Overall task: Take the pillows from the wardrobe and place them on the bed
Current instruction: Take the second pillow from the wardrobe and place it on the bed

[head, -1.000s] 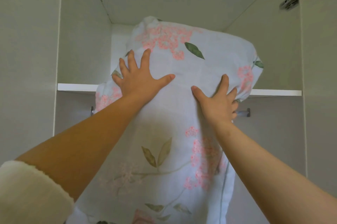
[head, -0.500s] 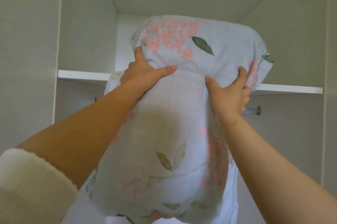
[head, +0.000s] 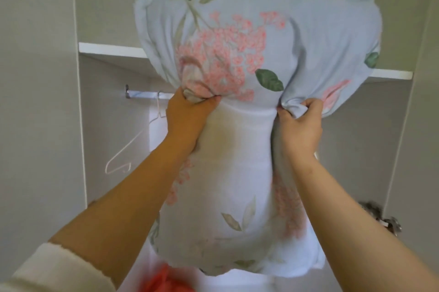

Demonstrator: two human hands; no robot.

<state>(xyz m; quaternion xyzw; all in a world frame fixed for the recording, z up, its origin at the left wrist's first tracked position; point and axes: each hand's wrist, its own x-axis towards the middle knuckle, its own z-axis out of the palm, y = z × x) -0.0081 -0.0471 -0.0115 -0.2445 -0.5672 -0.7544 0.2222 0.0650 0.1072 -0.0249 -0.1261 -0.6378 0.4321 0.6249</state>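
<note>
The pillow (head: pixel 237 106), in a pale blue case printed with pink blossoms and green leaves, is held upright in front of the open wardrobe (head: pixel 40 101), with its upper half bulging in front of the white shelf (head: pixel 111 50) and its lower half hanging below that shelf. The left hand (head: pixel 187 115) is clenched on a bunch of the case fabric at the pillow's left side, just below shelf level. The right hand (head: pixel 299 125) is clenched on a gathered fold of the case at the pillow's right side, at about the same height. Between the two hands the pillow is pinched to a narrow waist. Whether any part of the pillow rests on the shelf cannot be told, as the pillow hides the shelf edge behind it. Below the shelf, left of the pillow, a metal hanging rail (head: pixel 147 95) carries a white wire hanger (head: pixel 133 144). A cream sleeve (head: pixel 47 270) covers the left arm near the lower left corner. Beneath the pillow's bottom edge, a blurred orange-red item (head: pixel 168 279) is visible; its identity cannot be determined. A metal hinge (head: pixel 380 218) sits on the wardrobe side, below and right of the shelf.
</note>
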